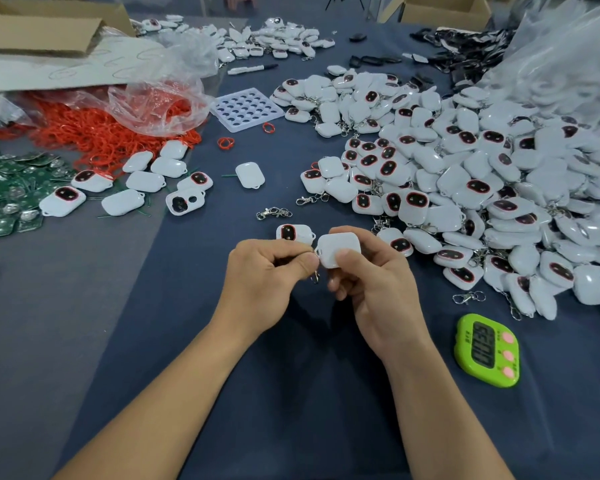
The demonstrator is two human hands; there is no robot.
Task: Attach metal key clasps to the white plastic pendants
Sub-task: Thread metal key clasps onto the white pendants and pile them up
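My right hand (371,278) grips a white plastic pendant (336,245) above the table's middle, its plain back facing up. My left hand (267,271) pinches a metal key clasp (315,277) against the pendant's loop corner; only the clasp's lower end shows below my fingers. Just behind my hands another white pendant (293,233) lies face up on the cloth. Loose clasps lie nearby: one (273,213) ahead of my hands, one (310,199) further back and one (468,297) to the right.
A large heap of white pendants (482,174) fills the right side. A green timer (487,351) lies at the near right. At the left are several pendants (146,181), red rings in a plastic bag (118,129), green circuit boards (11,188) and a white holed tray (245,109).
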